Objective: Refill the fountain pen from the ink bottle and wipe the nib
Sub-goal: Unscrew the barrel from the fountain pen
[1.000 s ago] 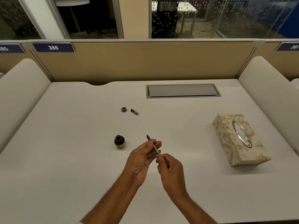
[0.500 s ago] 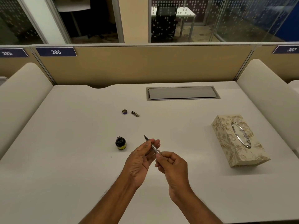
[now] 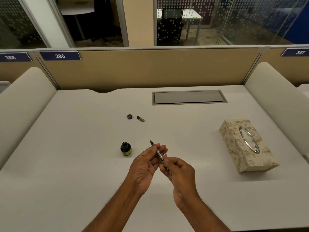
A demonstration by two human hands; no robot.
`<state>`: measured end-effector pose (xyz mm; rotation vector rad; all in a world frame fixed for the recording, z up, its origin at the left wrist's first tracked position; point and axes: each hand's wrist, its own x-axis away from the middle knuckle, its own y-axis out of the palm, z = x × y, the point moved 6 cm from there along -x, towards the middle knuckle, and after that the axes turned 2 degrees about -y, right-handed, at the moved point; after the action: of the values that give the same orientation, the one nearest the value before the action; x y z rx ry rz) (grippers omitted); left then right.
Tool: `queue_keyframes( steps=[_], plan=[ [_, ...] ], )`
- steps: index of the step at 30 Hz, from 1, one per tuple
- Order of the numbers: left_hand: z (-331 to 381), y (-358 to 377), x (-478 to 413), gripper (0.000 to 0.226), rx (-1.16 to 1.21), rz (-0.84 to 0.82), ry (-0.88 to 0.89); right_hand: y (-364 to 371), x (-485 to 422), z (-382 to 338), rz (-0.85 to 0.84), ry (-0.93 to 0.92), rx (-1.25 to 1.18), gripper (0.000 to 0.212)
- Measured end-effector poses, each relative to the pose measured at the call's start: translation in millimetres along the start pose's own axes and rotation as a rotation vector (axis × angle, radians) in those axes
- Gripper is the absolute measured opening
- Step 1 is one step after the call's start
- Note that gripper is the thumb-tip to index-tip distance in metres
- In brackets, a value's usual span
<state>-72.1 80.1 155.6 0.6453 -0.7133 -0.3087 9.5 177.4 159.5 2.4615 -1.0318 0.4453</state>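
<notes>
I hold a thin fountain pen above the desk, its dark nib pointing up and away to the left. My left hand pinches the pen near the nib end between thumb and fingers. My right hand grips the rear end of the pen. A small open ink bottle with a yellow label stands on the desk just left of my left hand, apart from the nib. The bottle's cap and the pen's cap lie farther back.
A patterned tissue box with an oval metal-rimmed opening lies at the right. A grey cable hatch is set in the white desk near the back. Padded side panels and a beige partition enclose the desk.
My right hand has slid forward along the pen's rear end and closed more around it. The pen stays in almost the same place.
</notes>
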Motion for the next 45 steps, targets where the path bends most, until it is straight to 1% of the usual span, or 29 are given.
queue_keyframes(
  steps=[1, 3, 8, 10, 12, 14, 16, 17, 20, 24, 27, 29, 32, 35, 38, 40, 42, 45],
  plan=[
    [0.1, 0.2, 0.2, 0.028, 0.013, 0.002, -0.002, -0.7, -0.1, -0.5, 0.012, -0.013, 0.010, 0.005],
    [-0.3, -0.1, 0.4, 0.028, 0.040, 0.004, -0.008, -1.0, 0.5, -0.9, 0.013, -0.024, 0.020, 0.010],
    [1.6, 0.2, 0.2, 0.028, 0.054, -0.001, -0.002, 1.5, 5.6, 1.1, -0.027, 0.119, -0.086, 0.010],
    [1.7, 1.1, -0.3, 0.028, 0.071, -0.005, -0.005, -1.4, 5.2, 1.4, -0.003, 0.125, -0.064, 0.006],
    [1.4, 1.8, -0.6, 0.028, 0.086, -0.008, -0.012, -3.5, 4.7, -0.3, 0.012, 0.106, -0.041, 0.009],
    [0.9, 2.1, -0.6, 0.028, 0.090, -0.010, -0.014, -3.4, 5.5, -0.9, 0.003, 0.138, -0.082, 0.007],
    [0.5, 2.8, -0.6, 0.027, 0.087, -0.012, -0.013, -3.0, 7.1, -0.1, -0.001, 0.201, -0.123, 0.017],
    [0.4, 3.2, -0.6, 0.027, 0.087, -0.011, -0.012, -3.9, 7.1, 0.2, 0.000, 0.213, -0.112, 0.019],
    [0.3, 4.2, -0.7, 0.027, 0.094, -0.010, -0.016, -5.9, 6.5, -0.4, 0.003, 0.185, -0.077, 0.009],
    [1.6, 4.5, -0.5, 0.028, 0.087, -0.013, -0.011, -5.9, 8.7, 0.1, -0.004, 0.229, -0.143, 0.017],
    [1.2, 5.6, -0.6, 0.027, 0.104, -0.010, -0.014, -8.0, 6.7, -1.1, 0.014, 0.193, -0.140, 0.009],
    [1.0, 7.0, -0.8, 0.027, 0.120, -0.012, -0.017, -9.2, 5.6, -2.1, 0.030, 0.171, -0.152, 0.012],
    [0.7, 8.4, -1.0, 0.027, 0.114, -0.017, -0.013, -9.0, 7.4, -1.6, 0.028, 0.216, -0.208, 0.013],
    [-0.4, 9.5, -1.1, 0.027, 0.112, -0.015, -0.017, -11.9, 5.8, -2.9, 0.035, 0.173, -0.145, 0.009],
    [-1.2, 10.2, -1.7, 0.027, 0.112, -0.016, -0.021, -13.5, 5.2, -2.6, 0.041, 0.159, -0.142, 0.016],
    [-1.3, 11.0, -1.9, 0.027, 0.100, -0.016, -0.019, -13.9, 6.4, -2.1, 0.045, 0.173, -0.168, 0.011],
    [-1.8, 11.6, -2.0, 0.027, 0.099, -0.013, -0.019, -15.7, 6.3, -4.3, 0.061, 0.140, -0.126, 0.004],
    [-1.9, 11.2, -1.8, 0.026, 0.110, -0.012, -0.021, -15.9, 4.4, -6.2, 0.065, 0.088, -0.060, 0.011]
  ],
)
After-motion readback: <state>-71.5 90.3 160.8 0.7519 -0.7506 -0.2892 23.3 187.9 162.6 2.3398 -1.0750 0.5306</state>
